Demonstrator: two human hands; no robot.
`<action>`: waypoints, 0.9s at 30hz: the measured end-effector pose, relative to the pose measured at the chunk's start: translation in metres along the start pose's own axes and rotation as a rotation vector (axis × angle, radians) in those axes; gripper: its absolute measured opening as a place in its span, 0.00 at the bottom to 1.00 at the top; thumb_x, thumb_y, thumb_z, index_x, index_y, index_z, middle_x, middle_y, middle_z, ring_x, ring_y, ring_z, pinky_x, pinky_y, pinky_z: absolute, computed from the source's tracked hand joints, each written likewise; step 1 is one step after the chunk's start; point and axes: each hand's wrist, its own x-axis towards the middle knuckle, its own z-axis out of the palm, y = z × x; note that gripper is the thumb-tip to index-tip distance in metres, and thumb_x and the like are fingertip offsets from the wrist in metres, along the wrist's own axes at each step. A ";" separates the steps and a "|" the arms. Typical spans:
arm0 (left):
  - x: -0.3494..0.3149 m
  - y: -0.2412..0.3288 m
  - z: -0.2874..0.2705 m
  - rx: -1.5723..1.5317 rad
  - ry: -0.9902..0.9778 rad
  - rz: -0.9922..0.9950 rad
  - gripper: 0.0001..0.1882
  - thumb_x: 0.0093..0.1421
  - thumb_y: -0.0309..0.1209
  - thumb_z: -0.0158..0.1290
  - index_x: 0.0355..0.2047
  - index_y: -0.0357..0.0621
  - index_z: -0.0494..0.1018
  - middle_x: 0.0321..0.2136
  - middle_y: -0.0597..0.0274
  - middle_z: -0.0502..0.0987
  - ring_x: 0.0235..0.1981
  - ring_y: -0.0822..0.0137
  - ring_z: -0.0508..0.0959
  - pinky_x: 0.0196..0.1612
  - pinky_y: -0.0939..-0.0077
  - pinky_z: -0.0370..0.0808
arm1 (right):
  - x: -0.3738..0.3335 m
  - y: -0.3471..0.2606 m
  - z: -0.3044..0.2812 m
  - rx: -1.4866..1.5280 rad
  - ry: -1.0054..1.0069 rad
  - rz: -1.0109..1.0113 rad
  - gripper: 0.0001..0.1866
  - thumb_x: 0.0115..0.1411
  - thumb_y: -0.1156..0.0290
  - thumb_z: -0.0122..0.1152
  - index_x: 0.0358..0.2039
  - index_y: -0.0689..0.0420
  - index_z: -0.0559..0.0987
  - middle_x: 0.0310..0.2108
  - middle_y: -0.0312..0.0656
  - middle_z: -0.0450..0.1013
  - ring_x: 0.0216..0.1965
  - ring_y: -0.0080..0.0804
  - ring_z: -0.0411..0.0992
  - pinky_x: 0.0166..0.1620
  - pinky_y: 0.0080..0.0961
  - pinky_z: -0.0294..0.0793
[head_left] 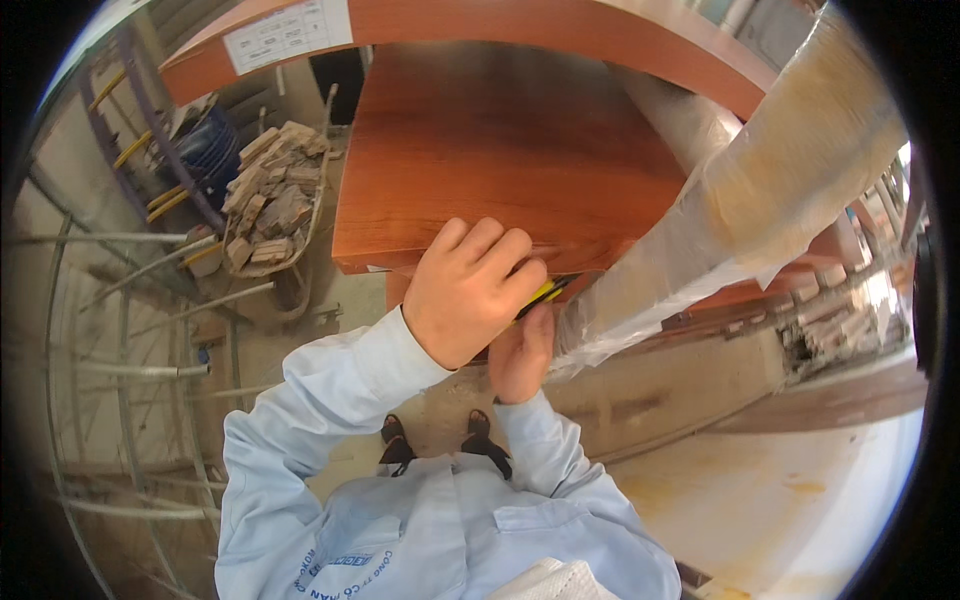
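Observation:
In front of me lies a reddish-brown wood-grain board (510,150), its near edge facing my body. My left hand (465,295) bends its fingers over that near edge; the thumb is out of sight beneath. Just below and to the right, my right hand (522,352) is closed around a small yellow-and-black hand tool (543,294). Most of the tool is hidden between the two hands, so its exact kind does not show. Beside the right hand runs a long piece wrapped in clear plastic film (720,210), slanting up to the far right.
Another reddish-brown panel (560,25) with a paper label (288,35) crosses the far side. A wheelbarrow of broken bricks (275,200) stands left, near a blue barrel (208,150). Metal scaffold tubes (125,370) fill the left side. More rubble (835,340) lies at right.

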 end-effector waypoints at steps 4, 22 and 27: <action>0.001 -0.008 0.001 -0.063 0.015 0.058 0.10 0.48 0.31 0.59 0.32 0.45 0.77 0.30 0.67 0.72 0.33 0.63 0.73 0.34 0.68 0.66 | 0.020 0.006 0.003 -0.025 0.051 -0.106 0.21 0.78 0.59 0.46 0.62 0.59 0.68 0.58 0.41 0.71 0.60 0.33 0.70 0.63 0.34 0.68; 0.007 -0.010 0.004 -0.091 0.049 0.085 0.11 0.46 0.32 0.58 0.32 0.44 0.79 0.31 0.67 0.73 0.33 0.64 0.73 0.32 0.69 0.66 | 0.021 0.004 0.019 -0.404 0.158 -0.218 0.15 0.78 0.66 0.45 0.50 0.61 0.77 0.46 0.36 0.77 0.46 0.22 0.72 0.52 0.22 0.71; 0.005 -0.007 0.006 -0.092 0.068 0.067 0.11 0.46 0.32 0.58 0.31 0.44 0.78 0.32 0.67 0.73 0.33 0.64 0.73 0.33 0.69 0.67 | 0.019 0.003 0.025 -0.439 0.167 -0.265 0.15 0.78 0.65 0.46 0.46 0.62 0.77 0.42 0.36 0.77 0.43 0.20 0.71 0.48 0.21 0.72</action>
